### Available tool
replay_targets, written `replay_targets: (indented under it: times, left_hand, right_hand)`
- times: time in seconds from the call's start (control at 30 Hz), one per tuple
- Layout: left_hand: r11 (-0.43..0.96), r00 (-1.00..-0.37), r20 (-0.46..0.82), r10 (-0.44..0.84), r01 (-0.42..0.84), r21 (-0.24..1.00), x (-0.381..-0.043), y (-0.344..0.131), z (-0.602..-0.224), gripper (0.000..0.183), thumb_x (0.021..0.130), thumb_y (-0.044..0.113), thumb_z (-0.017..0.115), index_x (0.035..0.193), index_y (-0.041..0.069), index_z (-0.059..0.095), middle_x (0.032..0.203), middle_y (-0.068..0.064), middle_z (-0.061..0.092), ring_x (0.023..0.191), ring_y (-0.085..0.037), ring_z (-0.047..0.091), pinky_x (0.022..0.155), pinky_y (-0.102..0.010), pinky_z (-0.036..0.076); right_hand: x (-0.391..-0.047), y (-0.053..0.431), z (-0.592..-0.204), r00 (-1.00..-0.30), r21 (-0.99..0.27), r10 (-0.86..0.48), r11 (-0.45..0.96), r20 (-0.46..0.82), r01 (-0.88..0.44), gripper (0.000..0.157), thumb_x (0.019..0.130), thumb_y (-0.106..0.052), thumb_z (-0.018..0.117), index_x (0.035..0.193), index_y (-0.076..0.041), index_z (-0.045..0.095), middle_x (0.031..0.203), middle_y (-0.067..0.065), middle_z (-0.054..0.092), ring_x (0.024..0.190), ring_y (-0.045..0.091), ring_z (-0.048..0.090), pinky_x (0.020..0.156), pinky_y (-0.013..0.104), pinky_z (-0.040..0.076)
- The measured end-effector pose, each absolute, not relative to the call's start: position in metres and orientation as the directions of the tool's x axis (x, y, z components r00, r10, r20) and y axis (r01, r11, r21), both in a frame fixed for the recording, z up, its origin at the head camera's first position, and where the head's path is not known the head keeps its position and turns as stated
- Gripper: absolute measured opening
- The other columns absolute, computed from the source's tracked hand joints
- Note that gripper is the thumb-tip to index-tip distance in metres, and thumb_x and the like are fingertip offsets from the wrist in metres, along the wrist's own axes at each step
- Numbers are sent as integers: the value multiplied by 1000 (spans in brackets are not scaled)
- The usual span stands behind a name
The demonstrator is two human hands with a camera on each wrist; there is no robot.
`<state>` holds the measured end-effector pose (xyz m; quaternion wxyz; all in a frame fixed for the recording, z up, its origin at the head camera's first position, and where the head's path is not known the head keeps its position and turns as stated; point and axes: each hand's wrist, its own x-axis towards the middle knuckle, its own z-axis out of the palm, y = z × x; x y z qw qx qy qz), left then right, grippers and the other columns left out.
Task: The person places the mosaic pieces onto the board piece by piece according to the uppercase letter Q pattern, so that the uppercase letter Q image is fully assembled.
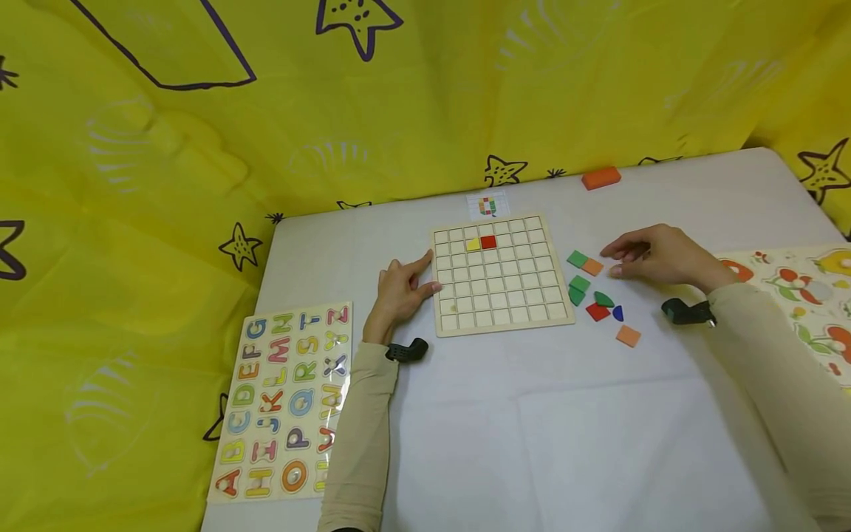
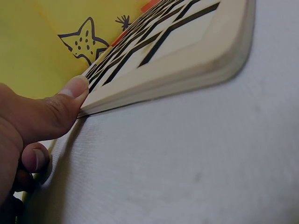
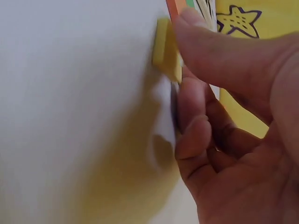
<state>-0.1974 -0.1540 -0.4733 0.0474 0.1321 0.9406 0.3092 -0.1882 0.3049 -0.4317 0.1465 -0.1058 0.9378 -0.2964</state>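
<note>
A wooden grid board (image 1: 503,277) lies on the table, with a yellow piece (image 1: 473,244) and a red square (image 1: 488,242) side by side in its upper cells. At the board's left edge is my left hand (image 1: 399,292), thumb and index finger spread and touching the rim. My right hand (image 1: 658,255) is low over the table right of the board. Its thumb and fingers pinch a small yellow block (image 3: 167,49), which the hand hides in the head view. Just left of it lie a green square (image 1: 577,258) and an orange square (image 1: 592,267).
More pieces, including a red square (image 1: 597,311) and a blue half-round (image 1: 618,313), lie below the right hand. A pattern card (image 1: 487,206) sits behind the board. An orange-red block (image 1: 601,178) is farther back. An alphabet puzzle (image 1: 282,399) lies left, a fruit puzzle (image 1: 807,295) right.
</note>
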Motion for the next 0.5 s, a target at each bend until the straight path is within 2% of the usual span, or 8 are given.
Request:
replay_targets:
  times: [0.1, 0.33, 0.5]
  left_hand:
    - [774, -961, -6, 277, 220, 593, -198, -154, -474, 69, 95, 36, 79, 157, 19, 53, 72, 2, 43, 75, -17, 31, 83, -36, 23]
    - [770, -961, 7, 275, 225, 597, -198, -155, -474, 68, 96, 35, 79, 157, 18, 53, 72, 2, 43, 75, -17, 31, 83, -36, 23]
    - [771, -962, -9, 273, 213, 600, -197, -155, -474, 69, 95, 36, 79, 157, 19, 53, 72, 2, 42, 75, -17, 31, 83, -36, 22]
  right_hand:
    - [-185, 310, -431, -937, -572, -281, 812, -209, -115, 37, 89, -24, 89, 120, -7, 78, 108, 7, 77, 85, 2, 59, 75, 15, 46]
    - [-185, 311, -432, -936, -527, -277, 840, -217, -127, 28, 89, -24, 88, 107, -6, 75, 97, 5, 72, 91, 20, 60, 74, 20, 46]
    - [-185, 306, -432, -938, -525, -282, 840, -203, -139, 31, 89, -25, 88, 103, -4, 71, 92, 5, 69, 86, 21, 59, 72, 22, 47]
